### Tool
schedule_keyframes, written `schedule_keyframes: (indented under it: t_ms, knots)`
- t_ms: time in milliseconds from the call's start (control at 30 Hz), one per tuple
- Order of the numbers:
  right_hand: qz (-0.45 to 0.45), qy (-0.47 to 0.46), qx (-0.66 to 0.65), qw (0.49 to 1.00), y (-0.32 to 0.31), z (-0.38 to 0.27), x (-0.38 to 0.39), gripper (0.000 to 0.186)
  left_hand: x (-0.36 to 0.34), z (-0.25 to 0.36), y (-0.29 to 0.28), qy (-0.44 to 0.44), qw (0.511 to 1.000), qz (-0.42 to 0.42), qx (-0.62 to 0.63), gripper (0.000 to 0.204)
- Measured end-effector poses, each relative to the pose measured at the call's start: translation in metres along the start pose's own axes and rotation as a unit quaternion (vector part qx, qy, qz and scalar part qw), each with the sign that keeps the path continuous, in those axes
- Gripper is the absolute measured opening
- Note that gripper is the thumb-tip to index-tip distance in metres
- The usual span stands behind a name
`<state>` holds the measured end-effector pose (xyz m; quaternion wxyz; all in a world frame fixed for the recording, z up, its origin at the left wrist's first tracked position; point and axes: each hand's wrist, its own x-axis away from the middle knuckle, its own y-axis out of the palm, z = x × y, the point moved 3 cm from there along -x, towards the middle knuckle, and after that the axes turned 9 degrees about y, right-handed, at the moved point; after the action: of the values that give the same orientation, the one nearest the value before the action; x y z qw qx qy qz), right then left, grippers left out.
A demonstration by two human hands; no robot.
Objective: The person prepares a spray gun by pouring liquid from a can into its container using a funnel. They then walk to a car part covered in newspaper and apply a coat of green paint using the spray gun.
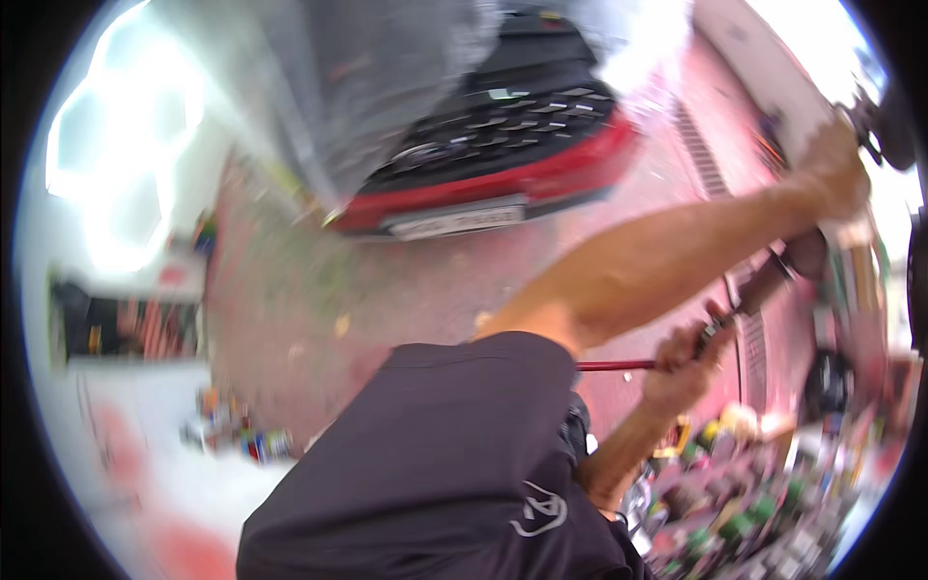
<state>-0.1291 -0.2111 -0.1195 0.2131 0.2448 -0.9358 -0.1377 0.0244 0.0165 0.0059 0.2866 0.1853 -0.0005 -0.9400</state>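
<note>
Head view: my body is turning its front toward the right of the field, and my right hand [688, 362] is gripping a dark, grey-bodied tool [762, 287], the fingers wrapping its near end. A thin red line [614, 365], hose-like, is running leftward from beside that hand to my dark sleeve [435, 416]. My left hand [839, 174] is lying farther up, at a dark metallic fitting [884, 126] near the rim; blur is hiding its fingers, so I cannot tell whether they are closing on it. The tool is pointing up and right, below my left forearm. The red-and-black car front [570, 174] is standing beyond, partly under translucent sheeting [319, 87]. In my judgement, working well here is calling for a firm right grip, a slack red line, and a left wrist well apart from the tool's far end.
</note>
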Motion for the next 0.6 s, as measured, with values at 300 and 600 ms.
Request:
schedule_keyframes:
  t_ms: [300, 600]
  knots:
    - [-0.268, 0.085, -0.101, 0.954, 0.066, 0.098, -0.033, 0.078, 0.030, -0.016, -0.133, -0.028, 0.981, 0.135, -0.135, 0.112]
    - [-0.349, 0.069, -0.027, 0.934, 0.081, 0.121, -0.081, 0.071, 0.017, 0.076, -0.150, 0.063, 0.971, 0.154, -0.173, 0.104]
